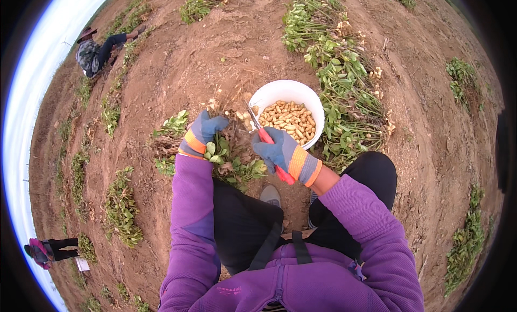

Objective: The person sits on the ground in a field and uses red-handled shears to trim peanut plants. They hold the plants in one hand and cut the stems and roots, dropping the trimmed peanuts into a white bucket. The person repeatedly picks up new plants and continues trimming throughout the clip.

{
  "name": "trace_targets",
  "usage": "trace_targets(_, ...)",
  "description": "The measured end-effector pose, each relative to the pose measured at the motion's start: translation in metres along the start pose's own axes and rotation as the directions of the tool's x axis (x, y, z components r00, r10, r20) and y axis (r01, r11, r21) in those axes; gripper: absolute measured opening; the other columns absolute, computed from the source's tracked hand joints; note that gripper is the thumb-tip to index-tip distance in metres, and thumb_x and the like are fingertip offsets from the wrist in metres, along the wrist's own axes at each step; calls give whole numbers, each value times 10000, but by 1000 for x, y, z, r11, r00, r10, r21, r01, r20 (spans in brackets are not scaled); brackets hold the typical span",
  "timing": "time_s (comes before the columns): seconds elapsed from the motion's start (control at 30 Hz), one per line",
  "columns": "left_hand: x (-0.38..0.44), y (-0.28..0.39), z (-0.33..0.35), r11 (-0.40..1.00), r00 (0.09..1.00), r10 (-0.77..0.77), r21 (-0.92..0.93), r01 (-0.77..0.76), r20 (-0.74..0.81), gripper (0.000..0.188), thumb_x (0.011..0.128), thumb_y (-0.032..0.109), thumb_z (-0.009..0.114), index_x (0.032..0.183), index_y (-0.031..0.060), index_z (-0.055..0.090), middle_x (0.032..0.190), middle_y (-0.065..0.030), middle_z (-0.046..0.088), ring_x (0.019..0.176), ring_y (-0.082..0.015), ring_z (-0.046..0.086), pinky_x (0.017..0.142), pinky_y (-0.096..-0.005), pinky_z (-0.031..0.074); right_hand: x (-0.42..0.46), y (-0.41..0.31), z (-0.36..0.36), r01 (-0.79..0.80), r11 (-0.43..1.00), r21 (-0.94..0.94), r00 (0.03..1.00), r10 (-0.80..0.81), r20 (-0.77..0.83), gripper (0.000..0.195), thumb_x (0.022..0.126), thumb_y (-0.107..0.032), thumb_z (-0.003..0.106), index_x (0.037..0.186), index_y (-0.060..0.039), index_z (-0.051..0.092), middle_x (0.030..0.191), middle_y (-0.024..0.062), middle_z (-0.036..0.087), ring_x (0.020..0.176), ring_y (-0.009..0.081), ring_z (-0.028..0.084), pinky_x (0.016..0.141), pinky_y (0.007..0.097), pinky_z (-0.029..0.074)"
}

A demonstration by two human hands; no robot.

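Observation:
My left hand (207,130), in a grey-blue glove with an orange cuff, grips a peanut plant (220,148) near its roots. Leaves hang below the fist, towards my knee. My right hand (278,149), gloved alike, is closed around the red handles of scissors (264,136). Their metal blades point up and left, beside peanut pods (244,118) on the roots; whether the blades touch them I cannot tell. Just beyond my right hand stands a white bucket (319,106), partly filled with loose peanuts (288,119).
A long row of pulled peanut plants (343,82) lies right of the bucket. More plant heaps (121,209) lie on the brown soil (177,65) to the left. One person (91,53) sits at the upper left; another person (44,251) stands at the lower left.

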State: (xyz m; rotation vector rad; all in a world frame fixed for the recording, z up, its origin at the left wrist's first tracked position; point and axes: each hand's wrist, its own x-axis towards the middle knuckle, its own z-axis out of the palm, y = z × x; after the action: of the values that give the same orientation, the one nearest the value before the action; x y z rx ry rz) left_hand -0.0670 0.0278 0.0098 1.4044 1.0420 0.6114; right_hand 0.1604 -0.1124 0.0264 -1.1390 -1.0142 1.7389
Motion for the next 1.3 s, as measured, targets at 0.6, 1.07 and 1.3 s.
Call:
trace_targets(0.6, -28, 69, 53, 972, 982, -1, -233, 46, 190, 574, 732, 40, 516, 1297, -56, 534, 1159, -151, 661, 1018, -226, 664, 911, -342, 523, 1, 3, -8, 8, 999, 42, 997, -11, 78, 190, 830, -188, 615, 930, -39, 552, 727, 26, 535, 548, 114, 542, 502, 271, 483)
trace_targets(1.07, -9, 30, 25, 1000, 994, -5, -24, 7, 110, 480, 716, 94, 579, 1176, -40, 612, 1024, -99, 691, 891, -184, 677, 802, -319, 541, 1, 3, 3, -7, 998, -54, 996, 2, -90, 219, 861, -224, 596, 928, -17, 573, 636, 60, 544, 467, 149, 513, 421, 325, 430)
trace_targets(1.3, -17, 39, 29, 996, 993, -18, -79, 27, 120, 495, 757, 89, 577, 1234, -39, 593, 1098, -116, 685, 968, -197, 665, 878, -330, 513, 3, 7, 8, -17, 997, -78, 993, 8, -119, 241, 859, -236, 599, 936, -9, 571, 652, 74, 557, 453, 153, 509, 416, 332, 434)
